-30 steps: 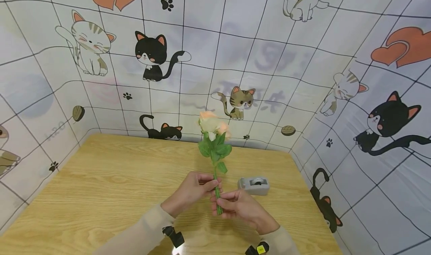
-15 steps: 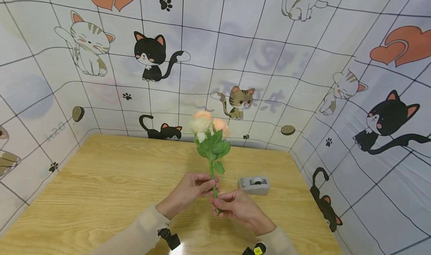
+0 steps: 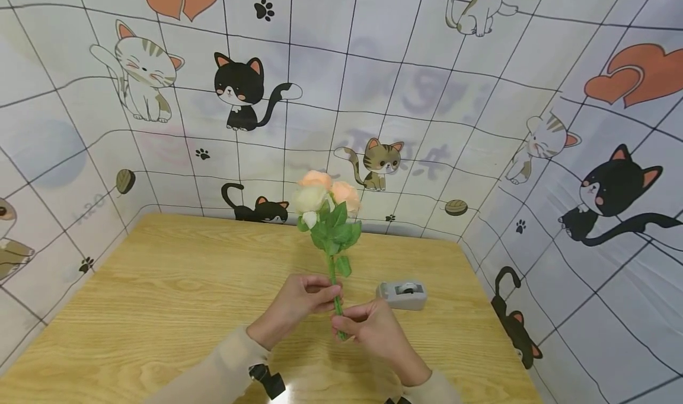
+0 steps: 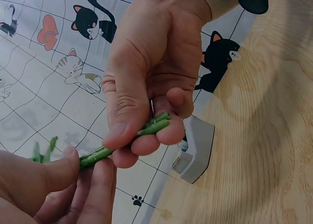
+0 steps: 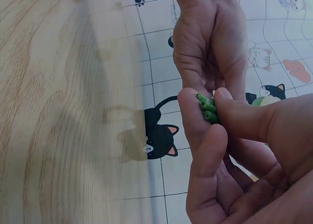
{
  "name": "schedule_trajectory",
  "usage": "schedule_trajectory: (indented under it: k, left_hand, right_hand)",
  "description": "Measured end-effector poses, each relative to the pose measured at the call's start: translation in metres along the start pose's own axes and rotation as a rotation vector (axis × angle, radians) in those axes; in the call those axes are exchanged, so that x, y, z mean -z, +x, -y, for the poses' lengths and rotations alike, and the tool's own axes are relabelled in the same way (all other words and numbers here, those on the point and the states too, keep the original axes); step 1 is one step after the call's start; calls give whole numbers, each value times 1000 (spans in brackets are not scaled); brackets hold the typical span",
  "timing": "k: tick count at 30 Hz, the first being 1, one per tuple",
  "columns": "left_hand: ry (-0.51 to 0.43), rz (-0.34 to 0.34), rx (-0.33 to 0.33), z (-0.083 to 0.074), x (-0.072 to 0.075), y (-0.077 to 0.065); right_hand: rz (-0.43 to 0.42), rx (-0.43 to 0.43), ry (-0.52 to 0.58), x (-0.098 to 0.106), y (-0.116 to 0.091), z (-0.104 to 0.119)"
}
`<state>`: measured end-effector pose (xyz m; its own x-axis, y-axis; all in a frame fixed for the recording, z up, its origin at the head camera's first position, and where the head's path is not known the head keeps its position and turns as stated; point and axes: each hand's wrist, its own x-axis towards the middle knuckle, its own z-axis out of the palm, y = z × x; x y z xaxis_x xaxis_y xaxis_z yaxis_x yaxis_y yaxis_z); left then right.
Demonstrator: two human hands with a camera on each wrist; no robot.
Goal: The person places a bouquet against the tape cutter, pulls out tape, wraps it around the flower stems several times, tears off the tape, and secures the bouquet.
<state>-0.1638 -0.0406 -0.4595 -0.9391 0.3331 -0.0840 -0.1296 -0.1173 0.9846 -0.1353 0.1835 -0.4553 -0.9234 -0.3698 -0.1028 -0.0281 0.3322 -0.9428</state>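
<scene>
A small bunch of roses, one cream rose and two peach ones with green leaves, leans slightly left above the table. My left hand pinches the green stems below the leaves, between thumb and fingers. Just below it, my right hand pinches the same stems near their lower end. In the right wrist view the cut stem ends poke out between right thumb and forefinger, bundled side by side. The blooms are outside the left wrist view.
A grey tape dispenser with a roll in it stands on the wooden table, just beyond my right hand. Cat-printed cloth walls rise behind the table and at both sides.
The rose heads have swung left and spread a little, so the stems tilt more. Both hands have shifted slightly left, still holding the stems. The tape dispenser has not moved.
</scene>
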Motion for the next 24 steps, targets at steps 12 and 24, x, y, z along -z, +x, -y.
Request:
schedule_trajectory:
  k: [12, 24]
  left_hand:
    - [21, 24, 1, -4, 9, -1]
    - [-119, 87, 6, -4, 10, 0]
  right_hand:
    - [172, -2, 73, 10, 4, -4]
    - [217, 13, 221, 14, 6, -6]
